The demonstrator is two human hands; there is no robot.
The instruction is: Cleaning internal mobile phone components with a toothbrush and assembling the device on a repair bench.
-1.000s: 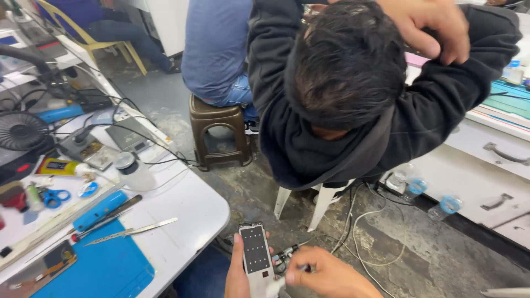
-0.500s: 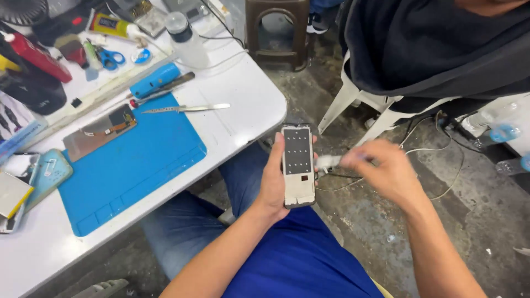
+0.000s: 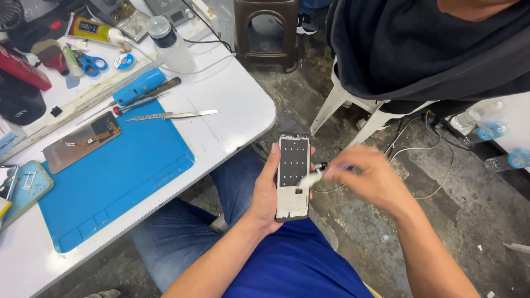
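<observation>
**Surfaces and materials under your hands**

Your phone frame (image 3: pixel 292 176) looks like matt dark metal with pale plastic edging. The mat (image 3: pixel 110 182) near the table's front edge is matt blue rubber, and the tweezers (image 3: pixel 171 115) beside it are shiny bare metal. The table (image 3: pixel 232 105) is smooth white laminate. The floor (image 3: pixel 353 232) is rough, stained concrete.

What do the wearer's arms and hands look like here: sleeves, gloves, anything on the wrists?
Both forearms are bare to the edge of the picture; no sleeves show on them. The left hand and right hand have no gloves, and no watch, band or ring is visible. The right hand is motion-blurred, so small details there cannot be told. The torso wears a blue shirt and blue jeans.
</observation>
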